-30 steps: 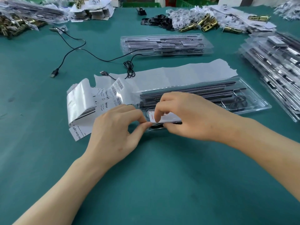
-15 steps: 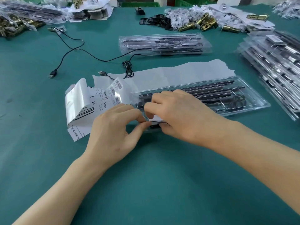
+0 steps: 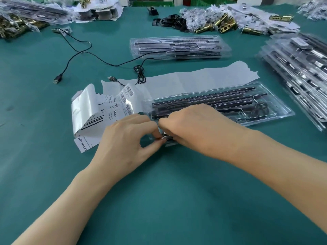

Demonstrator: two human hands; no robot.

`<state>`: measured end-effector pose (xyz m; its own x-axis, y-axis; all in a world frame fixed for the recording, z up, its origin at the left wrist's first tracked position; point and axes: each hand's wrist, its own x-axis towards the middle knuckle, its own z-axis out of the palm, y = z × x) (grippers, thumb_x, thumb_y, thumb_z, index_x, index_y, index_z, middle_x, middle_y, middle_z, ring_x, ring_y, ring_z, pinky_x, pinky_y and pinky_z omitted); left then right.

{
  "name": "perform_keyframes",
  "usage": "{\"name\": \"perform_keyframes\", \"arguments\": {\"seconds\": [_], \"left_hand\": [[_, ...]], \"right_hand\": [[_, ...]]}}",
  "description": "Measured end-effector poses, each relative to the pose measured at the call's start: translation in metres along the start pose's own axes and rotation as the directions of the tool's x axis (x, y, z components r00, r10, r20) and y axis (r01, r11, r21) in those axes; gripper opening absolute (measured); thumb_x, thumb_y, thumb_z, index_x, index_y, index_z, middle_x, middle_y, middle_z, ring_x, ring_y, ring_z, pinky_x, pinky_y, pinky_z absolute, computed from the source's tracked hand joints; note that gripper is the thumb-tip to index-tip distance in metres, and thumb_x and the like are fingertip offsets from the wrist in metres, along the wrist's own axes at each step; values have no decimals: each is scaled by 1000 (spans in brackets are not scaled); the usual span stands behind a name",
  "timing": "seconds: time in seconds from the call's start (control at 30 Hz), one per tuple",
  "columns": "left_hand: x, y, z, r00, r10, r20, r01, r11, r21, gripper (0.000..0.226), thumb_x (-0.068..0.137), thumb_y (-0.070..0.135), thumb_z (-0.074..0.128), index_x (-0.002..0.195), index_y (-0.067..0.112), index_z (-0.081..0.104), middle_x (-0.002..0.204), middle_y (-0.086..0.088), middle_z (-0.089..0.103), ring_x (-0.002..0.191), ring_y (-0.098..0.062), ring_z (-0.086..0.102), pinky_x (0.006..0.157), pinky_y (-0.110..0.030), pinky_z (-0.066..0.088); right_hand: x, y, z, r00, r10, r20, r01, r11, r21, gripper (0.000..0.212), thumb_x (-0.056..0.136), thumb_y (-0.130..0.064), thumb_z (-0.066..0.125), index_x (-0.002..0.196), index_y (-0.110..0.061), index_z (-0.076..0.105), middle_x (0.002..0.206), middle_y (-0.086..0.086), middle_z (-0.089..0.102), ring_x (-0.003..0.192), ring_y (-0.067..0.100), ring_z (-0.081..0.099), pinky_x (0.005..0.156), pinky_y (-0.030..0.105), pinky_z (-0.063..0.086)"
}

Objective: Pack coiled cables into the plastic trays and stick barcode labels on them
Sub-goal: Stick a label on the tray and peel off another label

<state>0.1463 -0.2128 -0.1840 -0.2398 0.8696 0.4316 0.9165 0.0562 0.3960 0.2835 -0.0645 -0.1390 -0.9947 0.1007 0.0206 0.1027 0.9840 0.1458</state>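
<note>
With our left hand (image 3: 127,144) and right hand (image 3: 200,131) we pinch the seemingly flimsy, sticky barcode label (image 3: 164,138) by its edges at the left end of the light, bendy plastic tray (image 3: 281,110).

On the strip of barcode labels (image 3: 109,110), left of the middle of the tabletop (image 3: 159,200), the nearest label (image 3: 85,144) reads "Grow Light", its first word cut off. The print beside the barcodes (image 3: 129,90) is too small to read.

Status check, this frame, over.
Both left hand and right hand pinch tray at near-left corner. No label visible there. Beside it, label strip; nothing blocking.
</note>
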Motion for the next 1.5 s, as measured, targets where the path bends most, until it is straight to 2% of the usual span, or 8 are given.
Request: {"name": "perform_keyframes", "arguments": {"seconds": [0.17, 0.4, 0.53, 0.63, 0.73, 0.93, 1.13, 1.5], "left_hand": [[0, -3, -3, 998, 35, 54, -36, 999, 2, 18, 91, 41, 71, 79, 28, 68, 83, 13, 65, 84, -14, 62, 68, -40, 53], [4, -12, -9, 981, 86, 172, -90, 996, 17, 26, 89, 56, 69, 87, 32, 77, 95, 19, 67, 102, -10, 58, 87, -38, 48], [2, -8, -4, 991, -124, 40, 126, 991, -53, 32, 97, 49, 61, 77, 28, 73, 93, 16, 60, 90, -8, 56, 80, -25, 45], [4, -8, -2, 894, -445, -60, 435, 891, -132, 21, 91, 43, 68, 76, 28, 66, 68, 8, 60, 62, -8, 55, 63, -27, 46], [6, -6, -2, 795, -599, 96, 606, 773, -189, 27, 88, 55, 66, 82, 30, 68, 61, 16, 68, 51, -2, 55, 53, -21, 40], [15, -3, -4, 644, -621, 447, 756, 426, -497, 31, 93, 36, 73, 102, 7, 64, 80, -9, 78, 55, -18, 70, 43, -26, 48], [21, 1, -8, 594, -535, 601, 767, 151, -623, 30, 91, 24, 76, 104, -1, 68, 90, -17, 75, 87, -31, 78, 64, -25, 61], [22, 11, 5, 629, -596, 499, 719, 202, -665, 24, 96, 8, 67, 99, 16, 44, 75, -10, 67, 61, -22, 68, 48, -24, 48]], "right_hand": [[-21, 16, 4, 998, -8, -58, 21, 973, 230, 21, 93, -42, 70, 106, -28, 61, 102, -10, 51, 92, 15, 50, 72, 30, 33], [-40, 5, 38, 940, 23, -339, 55, 974, 219, 17, 89, -20, 80, 101, -11, 72, 110, 3, 68, 105, 26, 64, 87, 43, 52], [-36, -4, 55, 893, 59, -447, 63, 965, 254, 16, 93, -8, 74, 108, -11, 75, 110, 4, 72, 104, 29, 67, 81, 44, 56], [-34, -9, 65, 855, 83, -512, 18, 981, 191, 23, 87, 6, 72, 100, -12, 75, 101, 3, 71, 92, 28, 68, 62, 40, 57], [-34, -9, 68, 826, 78, -558, 12, 988, 155, 22, 86, 7, 71, 96, -12, 75, 96, 3, 71, 87, 28, 68, 55, 37, 56], [-35, -11, 65, 739, 88, -667, 26, 987, 160, 19, 88, 5, 69, 93, -11, 79, 97, 5, 75, 88, 27, 73, 63, 37, 59], [-35, -12, 60, 684, 77, -726, 36, 989, 140, 17, 96, 1, 65, 96, -7, 80, 96, 7, 76, 88, 28, 73, 72, 37, 60], [-33, -12, 64, 686, 33, -727, 51, 994, 94, 19, 99, -1, 61, 95, -9, 79, 98, 4, 75, 90, 25, 72, 68, 35, 59]]}}
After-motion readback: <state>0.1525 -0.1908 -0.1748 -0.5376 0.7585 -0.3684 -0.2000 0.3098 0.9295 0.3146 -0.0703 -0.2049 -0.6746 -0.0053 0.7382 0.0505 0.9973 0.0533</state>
